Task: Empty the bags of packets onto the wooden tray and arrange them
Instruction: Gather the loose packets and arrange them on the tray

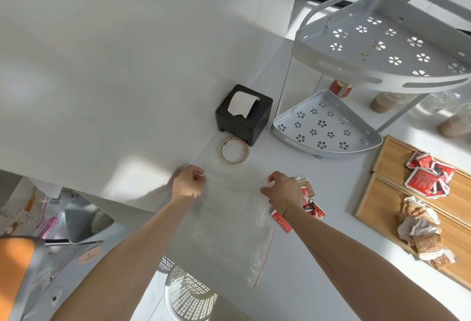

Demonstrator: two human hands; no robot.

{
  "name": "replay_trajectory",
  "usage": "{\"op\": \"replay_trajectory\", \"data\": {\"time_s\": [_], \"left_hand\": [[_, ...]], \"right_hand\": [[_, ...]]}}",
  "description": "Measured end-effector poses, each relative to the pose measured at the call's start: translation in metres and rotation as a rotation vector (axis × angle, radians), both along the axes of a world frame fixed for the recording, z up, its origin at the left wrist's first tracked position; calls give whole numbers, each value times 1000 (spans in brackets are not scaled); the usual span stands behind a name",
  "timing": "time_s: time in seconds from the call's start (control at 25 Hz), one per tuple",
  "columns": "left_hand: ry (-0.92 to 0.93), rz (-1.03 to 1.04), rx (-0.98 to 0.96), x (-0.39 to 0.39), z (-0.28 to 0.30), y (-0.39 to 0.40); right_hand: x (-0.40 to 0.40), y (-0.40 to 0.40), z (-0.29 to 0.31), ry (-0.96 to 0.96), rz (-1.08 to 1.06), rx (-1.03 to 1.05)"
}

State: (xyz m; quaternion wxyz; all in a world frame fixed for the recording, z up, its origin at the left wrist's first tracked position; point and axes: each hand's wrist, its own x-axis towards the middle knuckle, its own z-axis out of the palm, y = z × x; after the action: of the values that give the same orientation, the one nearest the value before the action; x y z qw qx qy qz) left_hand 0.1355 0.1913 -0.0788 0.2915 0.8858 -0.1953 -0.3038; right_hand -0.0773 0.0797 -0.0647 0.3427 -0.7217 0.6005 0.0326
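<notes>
Between the two hands a clear plastic bag (229, 218) hung stretched, the left hand (187, 184) and the right hand (281, 193) each pinching a top corner. Just under the right wrist lay red packets (309, 207) on the counter; farther right, the wooden tray (382, 193) held red and brown packets.
</notes>
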Motion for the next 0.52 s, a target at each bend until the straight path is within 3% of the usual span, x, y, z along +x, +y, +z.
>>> {"op": "replay_trajectory", "data": {"time_s": [0.4,0.52], "left_hand": [[-102,-71,-19,-11,17,-5],[-155,-218,-28,-30,27,-18]], "right_hand": [[-31,-8,26,71,35,-54],[-60,-14,40,136,56,-99]]}}
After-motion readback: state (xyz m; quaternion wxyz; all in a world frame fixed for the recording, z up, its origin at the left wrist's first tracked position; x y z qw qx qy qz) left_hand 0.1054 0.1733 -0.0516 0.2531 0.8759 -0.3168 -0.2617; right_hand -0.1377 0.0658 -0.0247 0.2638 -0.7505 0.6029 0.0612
